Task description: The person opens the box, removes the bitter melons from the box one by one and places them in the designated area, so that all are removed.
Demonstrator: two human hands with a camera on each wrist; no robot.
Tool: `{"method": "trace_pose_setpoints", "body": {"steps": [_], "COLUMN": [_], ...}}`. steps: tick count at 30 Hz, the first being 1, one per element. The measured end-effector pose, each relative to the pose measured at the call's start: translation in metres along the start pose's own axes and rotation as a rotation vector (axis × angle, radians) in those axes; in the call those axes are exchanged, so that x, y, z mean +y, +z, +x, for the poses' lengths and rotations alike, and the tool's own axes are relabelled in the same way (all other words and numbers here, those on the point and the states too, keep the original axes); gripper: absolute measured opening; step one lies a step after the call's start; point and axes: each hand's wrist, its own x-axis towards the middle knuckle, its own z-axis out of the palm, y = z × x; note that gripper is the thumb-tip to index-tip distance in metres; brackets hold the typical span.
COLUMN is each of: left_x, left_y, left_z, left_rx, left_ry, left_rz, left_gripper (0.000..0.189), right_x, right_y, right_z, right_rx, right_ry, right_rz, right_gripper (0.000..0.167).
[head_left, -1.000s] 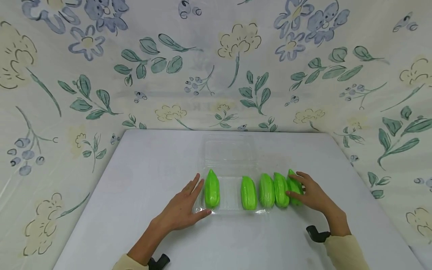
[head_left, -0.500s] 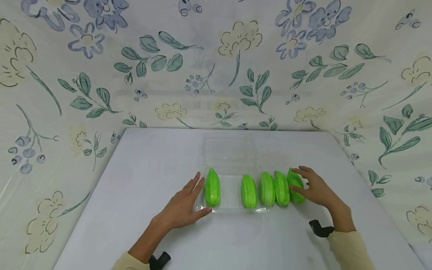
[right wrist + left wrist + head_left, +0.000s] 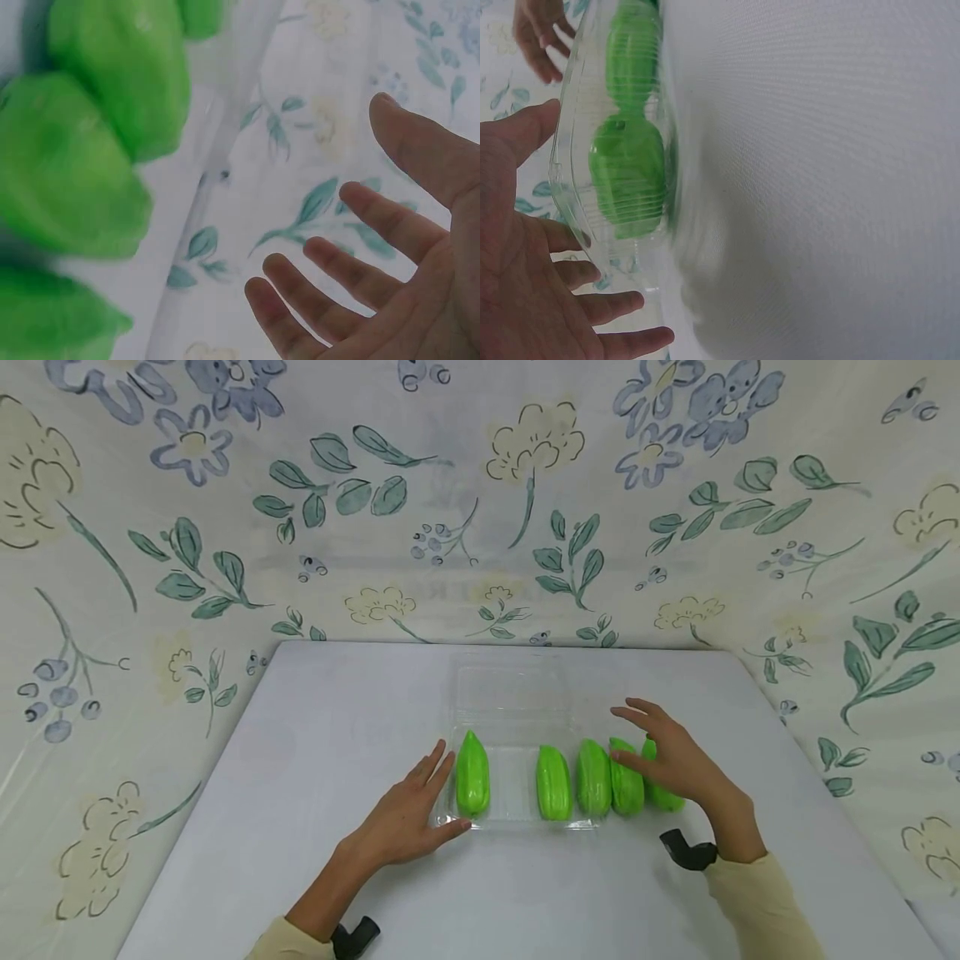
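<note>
A clear plastic clamshell box (image 3: 513,785) lies with its lid (image 3: 510,689) folded back. Inside, one glossy green ribbed fruit (image 3: 472,777) is at the left end and another green fruit (image 3: 553,783) toward the right. A third green fruit (image 3: 594,778) overlaps the box's right edge in the head view. My left hand (image 3: 401,818) rests along the box's left side, fingers spread, thumb at the front edge. My right hand (image 3: 678,756) hovers with fingers apart, holding nothing, partly covering the two rightmost fruits (image 3: 627,789) outside the box. In the right wrist view, its fingers (image 3: 375,221) are spread.
The white table (image 3: 337,702) extends around the box on all sides. A floral cloth (image 3: 465,510) hangs behind it and at both sides. Each wrist carries a black camera mount, like the one (image 3: 688,850) at my right wrist.
My right hand has come off the rightmost fruit, moving left and away from me. That fruit has shifted slightly right. The left hand and box stay almost where they were.
</note>
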Motion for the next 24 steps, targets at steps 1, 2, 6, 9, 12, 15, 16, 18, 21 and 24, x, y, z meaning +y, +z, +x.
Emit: {"method": "trace_pose_setpoints", "body": {"steps": [1,2,6,9,12,15,16,18,21,24], "left_x": [0.0,-0.001,-0.002,-0.002,-0.001,-0.001,-0.002,-0.002,-0.004,-0.005], "left_y": [0.0,0.0,0.001,0.0,-0.001,-0.002,-0.002,-0.002,-0.001,0.0], "left_z": [0.0,0.0,0.0,0.001,0.001,0.002,0.002,0.003,0.002,0.002], "left_rx": [-0.001,-0.003,-0.012,-0.021,-0.028,-0.025,-0.024,-0.02,-0.013,-0.012], "left_ry": [-0.003,-0.005,-0.015,-0.016,-0.014,-0.014,-0.012,-0.006,0.008,0.013], "left_rz": [0.0,0.0,0.005,0.003,0.0,0.006,0.007,0.005,0.005,0.005], "left_gripper": [0.097,0.097,0.098,0.099,0.099,0.099,0.099,0.099,0.099,0.099], "right_x": [-0.005,-0.011,-0.032,-0.047,-0.06,-0.072,-0.075,-0.081,-0.087,-0.092], "right_y": [0.002,0.005,0.018,0.029,0.041,0.056,0.061,0.072,0.088,0.103], "right_z": [0.003,0.007,0.018,0.026,0.033,0.041,0.044,0.049,0.057,0.064], "right_rx": [-0.005,-0.01,-0.033,-0.061,-0.106,-0.159,-0.177,-0.213,-0.253,-0.285], "right_ry": [-0.008,-0.019,-0.088,-0.16,-0.21,-0.229,-0.236,-0.244,-0.262,-0.267], "right_rz": [0.003,0.005,0.02,0.032,0.048,0.06,0.065,0.074,0.074,0.065], "right_gripper": [0.061,0.061,0.062,0.064,0.065,0.066,0.067,0.068,0.071,0.074]}}
